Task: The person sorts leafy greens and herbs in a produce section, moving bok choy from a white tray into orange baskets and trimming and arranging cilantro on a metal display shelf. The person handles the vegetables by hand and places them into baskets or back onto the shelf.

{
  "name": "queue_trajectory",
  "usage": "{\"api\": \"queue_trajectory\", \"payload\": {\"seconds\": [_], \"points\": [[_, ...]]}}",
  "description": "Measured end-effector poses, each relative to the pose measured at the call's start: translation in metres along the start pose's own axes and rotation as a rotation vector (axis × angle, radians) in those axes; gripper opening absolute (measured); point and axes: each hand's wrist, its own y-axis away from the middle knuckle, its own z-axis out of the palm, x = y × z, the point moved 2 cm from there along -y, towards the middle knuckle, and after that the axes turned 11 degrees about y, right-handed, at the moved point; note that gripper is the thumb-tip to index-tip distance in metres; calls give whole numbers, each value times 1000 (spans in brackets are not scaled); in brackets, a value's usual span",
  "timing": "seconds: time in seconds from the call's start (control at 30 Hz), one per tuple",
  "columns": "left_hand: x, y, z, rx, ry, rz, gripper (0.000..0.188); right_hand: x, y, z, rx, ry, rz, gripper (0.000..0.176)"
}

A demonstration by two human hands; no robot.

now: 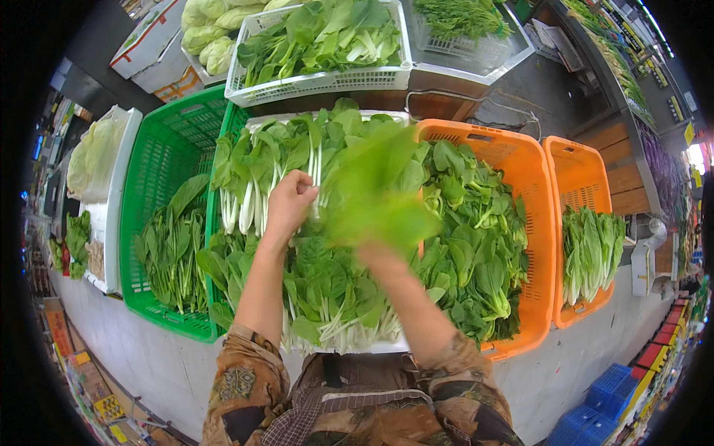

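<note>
My left hand (291,202) has its fingers curled beside the upright white stems of pak choi (315,164), touching them. Whether it grips a stem I cannot tell. Motion blurs my right hand (375,252), which is shut on a bunch of leafy greens (374,189). The bunch is raised over the heap, its leaves smeared by the movement. Below and between my arms, more white-stemmed greens (346,306) lie over a white container (379,347), mostly hidden by them. Another row of pak choi (248,198) rests left of my left hand, stems towards me.
A green crate (167,125) with leafy greens stands left. Right are an orange crate (538,234) full of greens and a second orange crate (580,159). Beyond the heap sits a white crate (318,83) of greens. Blue crates (611,390) are on the floor at lower right.
</note>
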Motion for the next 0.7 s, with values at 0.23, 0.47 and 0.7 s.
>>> {"api": "queue_trajectory", "payload": {"seconds": [0.23, 0.47, 0.7], "points": [[32, 39, -30, 433, -554, 275, 46, 82, 49, -159, 139, -468, 637, 32], [44, 49, 14, 413, -803, 468, 53, 113, 190, -208, 157, -702, 842, 21], [48, 37, 94, -62, -811, -65, 27, 127, 205, -188, 174, -752, 823, 20]]}}
